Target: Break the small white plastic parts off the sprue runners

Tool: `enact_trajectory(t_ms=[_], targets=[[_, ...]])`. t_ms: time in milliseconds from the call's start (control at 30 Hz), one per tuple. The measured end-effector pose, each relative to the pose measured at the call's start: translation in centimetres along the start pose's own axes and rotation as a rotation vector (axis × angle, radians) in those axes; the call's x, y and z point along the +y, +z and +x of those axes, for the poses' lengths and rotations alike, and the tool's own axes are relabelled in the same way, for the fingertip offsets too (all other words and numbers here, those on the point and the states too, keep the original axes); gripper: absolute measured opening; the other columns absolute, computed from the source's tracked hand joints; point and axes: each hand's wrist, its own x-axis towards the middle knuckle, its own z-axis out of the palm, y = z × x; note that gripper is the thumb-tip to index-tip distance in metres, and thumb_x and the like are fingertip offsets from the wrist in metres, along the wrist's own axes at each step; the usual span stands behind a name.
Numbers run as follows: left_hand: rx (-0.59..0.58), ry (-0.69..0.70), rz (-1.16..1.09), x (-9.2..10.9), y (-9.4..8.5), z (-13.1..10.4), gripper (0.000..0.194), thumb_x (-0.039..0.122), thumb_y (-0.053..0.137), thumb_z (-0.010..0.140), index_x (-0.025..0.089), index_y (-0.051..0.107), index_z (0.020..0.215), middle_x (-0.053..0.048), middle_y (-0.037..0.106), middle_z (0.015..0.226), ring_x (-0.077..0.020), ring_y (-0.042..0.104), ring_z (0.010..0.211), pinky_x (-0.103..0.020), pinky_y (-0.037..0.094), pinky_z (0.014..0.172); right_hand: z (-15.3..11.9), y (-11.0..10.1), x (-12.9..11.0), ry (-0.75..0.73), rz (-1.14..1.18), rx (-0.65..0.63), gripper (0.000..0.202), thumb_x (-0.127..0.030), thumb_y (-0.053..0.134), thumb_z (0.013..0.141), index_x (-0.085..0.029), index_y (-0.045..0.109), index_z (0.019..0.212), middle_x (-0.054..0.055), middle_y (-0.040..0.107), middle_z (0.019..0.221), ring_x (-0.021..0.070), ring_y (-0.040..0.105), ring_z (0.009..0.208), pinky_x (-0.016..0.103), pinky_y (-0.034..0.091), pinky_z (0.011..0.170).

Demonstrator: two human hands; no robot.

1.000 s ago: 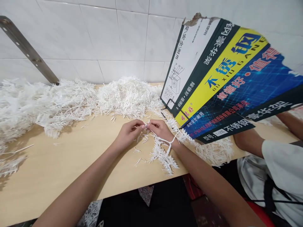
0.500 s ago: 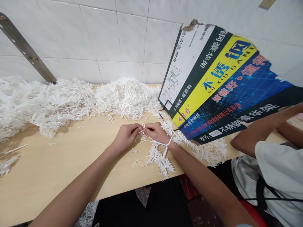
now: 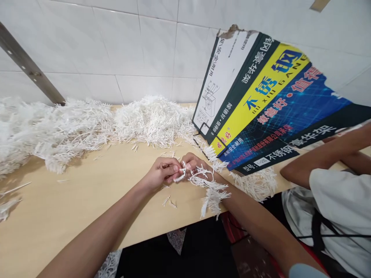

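My left hand (image 3: 165,170) and my right hand (image 3: 194,163) meet over the front part of the table, fingers pinched. Between the fingertips is a thin white branched plastic piece (image 3: 182,175), held from both sides. A white string (image 3: 199,180) strung with clusters of the same branched pieces (image 3: 213,197) drapes over my right wrist and hangs toward the table edge. Several loose small white pieces (image 3: 170,201) lie on the table just below my hands. The exact hold of the right fingertips is partly hidden.
Long heaps of white branched pieces (image 3: 153,119) line the wall side of the wooden table (image 3: 87,208). A printed cardboard panel (image 3: 261,108) stands at the right. Beyond it rests another person's arm (image 3: 327,150). A metal bracket (image 3: 34,71) is on the tiled wall.
Both hands have moved slightly toward me and turned, so the white piece between the fingers shows. The string with its clusters has shifted right over my right wrist.
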Motion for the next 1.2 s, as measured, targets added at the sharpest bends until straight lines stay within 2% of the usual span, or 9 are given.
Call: enact_trajectory(t_ms=[200,267,400,500,667,833,967,1100,1200], targets=[[-0.376,-0.088,-0.094,0.7,-1.4,-0.6,0.040,0.047,0.087,0.069,0.015,0.068,0.054,0.000,0.048,0.037,-0.0074,0.033,0.030,-0.023,0.021,0.036,0.3,0.4,1.0,-0.096,0.069,-0.232,0.043,-0.038,0.077,0.075,-0.019,0.045,0.052,-0.006,0.033,0.047,0.0076,0.028,0.043,0.026,0.030,0.046],[-0.324,-0.036,-0.155,1.4,-1.5,-0.8,0.039,0.045,0.088,0.067,0.016,0.066,0.052,0.001,0.044,0.036,-0.0084,0.036,0.032,-0.023,0.025,0.037,0.3,0.3,0.3,-0.153,0.058,-0.131,0.047,-0.037,0.075,0.076,-0.021,0.038,0.051,-0.007,0.029,0.048,0.0085,0.029,0.044,0.026,0.031,0.048],[0.082,0.080,-0.106,2.4,-1.6,-0.1,0.021,0.033,0.084,0.073,0.016,0.072,0.073,0.003,0.049,0.048,-0.0068,0.038,0.042,-0.020,0.030,0.045,0.4,0.2,-1.3,-0.129,-0.140,0.248,0.029,-0.029,0.070,0.075,-0.018,0.051,0.056,-0.005,0.040,0.052,0.0080,0.033,0.048,0.023,0.024,0.048],[0.275,0.100,0.086,2.4,-1.9,0.8,0.018,0.031,0.077,0.081,0.015,0.071,0.085,0.001,0.055,0.062,-0.0080,0.043,0.052,-0.021,0.031,0.050,0.9,0.4,-1.4,-0.074,-0.321,0.313,0.021,-0.030,0.070,0.073,-0.015,0.061,0.060,-0.003,0.051,0.053,0.0071,0.036,0.046,0.023,0.023,0.046],[0.212,0.060,0.505,2.1,-1.6,0.2,0.031,0.043,0.053,0.098,0.016,0.069,0.100,-0.002,0.060,0.079,-0.0139,0.051,0.067,-0.026,0.038,0.060,1.8,0.5,-0.8,-0.088,-0.313,0.414,0.023,-0.035,0.068,0.073,-0.015,0.063,0.062,-0.003,0.054,0.054,0.0069,0.036,0.045,0.023,0.021,0.045],[0.175,0.129,1.017,2.2,-1.3,-0.4,0.048,0.050,0.049,0.100,0.017,0.054,0.066,0.002,0.048,0.059,-0.0126,0.043,0.059,-0.027,0.032,0.061,1.7,0.1,-1.2,-0.133,-0.357,0.500,0.029,-0.037,0.067,0.075,-0.017,0.057,0.056,-0.005,0.045,0.047,0.0075,0.033,0.044,0.024,0.020,0.044],[0.091,0.092,0.890,2.2,-1.7,-0.6,0.053,0.055,0.051,0.098,0.017,0.055,0.062,0.003,0.043,0.054,-0.0116,0.037,0.053,-0.028,0.027,0.057,1.7,-0.4,-0.8,-0.133,-0.389,0.495,0.030,-0.034,0.068,0.075,-0.018,0.055,0.054,-0.004,0.046,0.050,0.0078,0.033,0.046,0.024,0.021,0.045],[-0.043,0.177,0.517,2.7,-2.0,-1.6,0.058,0.058,0.057,0.095,0.018,0.049,0.053,0.003,0.035,0.049,-0.0115,0.031,0.050,-0.030,0.023,0.054,2.3,-1.3,-0.2,-0.299,-0.210,0.670,0.038,-0.040,0.072,0.074,-0.021,0.045,0.054,-0.009,0.032,0.046,0.0077,0.029,0.042,0.024,0.023,0.044],[0.126,0.277,0.405,3.0,-2.2,-1.6,0.045,0.049,0.060,0.097,0.018,0.060,0.064,0.002,0.041,0.053,-0.0126,0.038,0.053,-0.030,0.029,0.055,2.6,-1.5,-0.2,-0.275,-0.239,0.668,0.034,-0.039,0.074,0.073,-0.019,0.052,0.056,-0.006,0.043,0.050,0.0079,0.036,0.045,0.023,0.026,0.045]])
